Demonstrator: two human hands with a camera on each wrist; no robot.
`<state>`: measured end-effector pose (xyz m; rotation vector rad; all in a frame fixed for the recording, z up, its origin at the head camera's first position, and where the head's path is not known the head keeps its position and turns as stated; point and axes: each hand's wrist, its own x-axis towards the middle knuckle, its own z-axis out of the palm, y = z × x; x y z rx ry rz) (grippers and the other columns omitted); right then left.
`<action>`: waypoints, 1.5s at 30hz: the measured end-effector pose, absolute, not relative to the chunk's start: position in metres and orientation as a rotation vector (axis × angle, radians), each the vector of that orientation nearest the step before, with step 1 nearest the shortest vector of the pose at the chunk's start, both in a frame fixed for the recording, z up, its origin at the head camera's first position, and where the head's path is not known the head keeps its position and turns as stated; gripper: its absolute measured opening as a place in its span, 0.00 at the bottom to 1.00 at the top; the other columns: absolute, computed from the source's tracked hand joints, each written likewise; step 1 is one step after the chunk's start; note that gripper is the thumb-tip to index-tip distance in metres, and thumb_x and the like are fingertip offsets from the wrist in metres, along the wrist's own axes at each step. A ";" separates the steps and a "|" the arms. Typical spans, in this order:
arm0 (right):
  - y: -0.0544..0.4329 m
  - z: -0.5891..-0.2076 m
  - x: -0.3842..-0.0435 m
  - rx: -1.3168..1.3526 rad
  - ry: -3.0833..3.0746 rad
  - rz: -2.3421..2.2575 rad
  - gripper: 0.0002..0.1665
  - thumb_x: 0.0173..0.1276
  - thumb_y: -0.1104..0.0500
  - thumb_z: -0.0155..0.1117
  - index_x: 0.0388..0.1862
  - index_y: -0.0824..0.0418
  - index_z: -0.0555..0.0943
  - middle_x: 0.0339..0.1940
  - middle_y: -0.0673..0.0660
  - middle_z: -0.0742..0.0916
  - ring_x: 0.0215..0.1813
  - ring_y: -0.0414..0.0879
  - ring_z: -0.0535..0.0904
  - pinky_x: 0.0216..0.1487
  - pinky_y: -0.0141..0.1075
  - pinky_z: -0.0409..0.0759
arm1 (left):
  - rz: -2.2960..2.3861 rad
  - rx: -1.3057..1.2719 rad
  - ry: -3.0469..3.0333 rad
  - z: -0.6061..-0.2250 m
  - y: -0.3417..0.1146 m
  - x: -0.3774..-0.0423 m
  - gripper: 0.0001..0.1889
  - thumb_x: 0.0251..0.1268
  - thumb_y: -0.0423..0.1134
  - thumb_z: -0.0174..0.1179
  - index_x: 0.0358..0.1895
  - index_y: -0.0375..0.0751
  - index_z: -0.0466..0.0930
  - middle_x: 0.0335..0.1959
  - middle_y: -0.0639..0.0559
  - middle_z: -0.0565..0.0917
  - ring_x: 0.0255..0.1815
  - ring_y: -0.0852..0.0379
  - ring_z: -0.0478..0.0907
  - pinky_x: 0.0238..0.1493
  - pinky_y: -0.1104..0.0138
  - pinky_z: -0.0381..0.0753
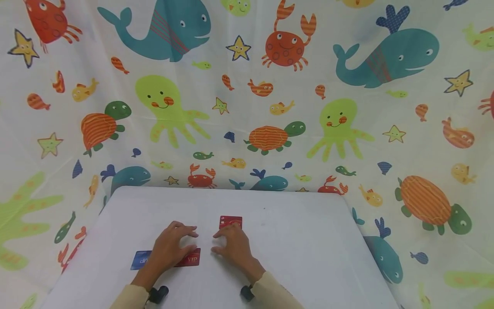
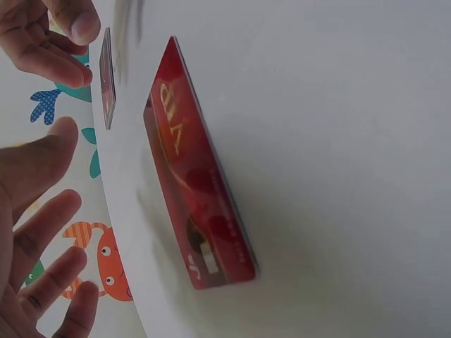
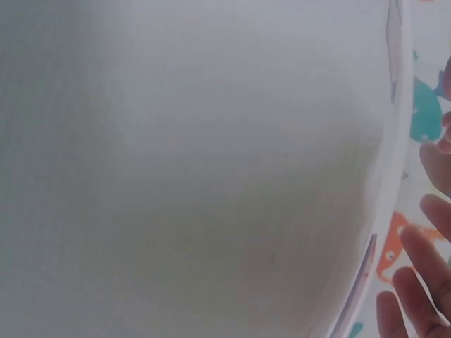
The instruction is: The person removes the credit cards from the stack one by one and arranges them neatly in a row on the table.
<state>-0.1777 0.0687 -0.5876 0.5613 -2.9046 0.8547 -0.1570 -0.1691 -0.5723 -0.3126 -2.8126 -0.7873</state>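
Note:
Three flat cards lie on the white table. A red card lettered VIP (image 1: pixel 193 257) lies beside my left hand (image 1: pixel 170 243), below its thumb; the left wrist view shows this red card large. A blue card (image 1: pixel 140 260) is partly covered by the left forearm. Farther back, a red card with a chip (image 1: pixel 230 220) sticks out beyond the fingers of my right hand (image 1: pixel 237 246), which partly hide it. Both hands hover over the table with loosely bent, spread fingers, facing each other and gripping nothing. In the right wrist view, the right hand's fingers (image 3: pixel 423 282) hold nothing.
The white tabletop (image 1: pixel 308 244) extends to both sides of the hands. Behind and around it hangs a white cloth (image 1: pixel 247 64) printed with sea animals. Each wrist wears a small black device (image 1: pixel 158 294). Thin edge-on shapes (image 3: pixel 356 289) show in the right wrist view.

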 end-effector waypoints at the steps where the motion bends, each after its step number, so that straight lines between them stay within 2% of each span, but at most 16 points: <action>1: 0.070 -0.587 -0.178 0.559 -2.900 0.854 0.19 0.61 0.43 0.83 0.51 0.40 0.90 0.54 0.41 0.90 0.58 0.40 0.81 0.64 0.45 0.85 | -0.793 -0.313 -2.816 -0.572 -0.168 -0.158 0.20 0.52 0.45 0.84 0.51 0.56 0.93 0.50 0.58 0.89 0.54 0.56 0.82 0.56 0.50 0.89; 14: 0.084 -0.584 -0.187 0.541 -2.856 0.873 0.19 0.60 0.46 0.84 0.50 0.44 0.91 0.49 0.42 0.90 0.56 0.40 0.79 0.65 0.43 0.85 | -0.787 -0.376 -2.795 -0.569 -0.151 -0.175 0.21 0.53 0.46 0.83 0.52 0.55 0.93 0.49 0.57 0.89 0.54 0.55 0.82 0.55 0.53 0.90; 26: 0.099 -0.583 -0.203 0.467 -2.891 0.838 0.23 0.59 0.44 0.85 0.52 0.45 0.91 0.49 0.43 0.91 0.52 0.39 0.77 0.59 0.37 0.86 | -0.821 -0.389 -2.793 -0.570 -0.133 -0.191 0.19 0.55 0.46 0.83 0.51 0.55 0.93 0.50 0.57 0.89 0.53 0.56 0.81 0.57 0.54 0.89; 35: 0.112 -0.583 -0.215 0.449 -2.896 0.835 0.20 0.59 0.45 0.85 0.50 0.45 0.92 0.45 0.44 0.90 0.50 0.39 0.76 0.56 0.38 0.86 | -0.829 -0.381 -2.817 -0.570 -0.118 -0.205 0.19 0.54 0.46 0.83 0.51 0.55 0.93 0.52 0.57 0.90 0.54 0.55 0.81 0.57 0.53 0.89; 39: 0.118 -0.586 -0.220 0.445 -2.906 0.818 0.20 0.60 0.45 0.84 0.50 0.44 0.92 0.47 0.44 0.91 0.51 0.40 0.76 0.57 0.39 0.86 | -0.837 -0.360 -2.824 -0.572 -0.115 -0.208 0.19 0.54 0.46 0.83 0.50 0.55 0.93 0.51 0.57 0.90 0.53 0.55 0.80 0.57 0.53 0.89; 45: 0.126 -0.591 -0.229 0.477 -2.856 0.836 0.16 0.62 0.51 0.84 0.49 0.48 0.93 0.50 0.48 0.92 0.51 0.43 0.76 0.57 0.41 0.85 | -0.848 -0.339 -2.852 -0.576 -0.110 -0.214 0.20 0.54 0.46 0.83 0.52 0.53 0.93 0.50 0.54 0.89 0.54 0.54 0.80 0.61 0.53 0.87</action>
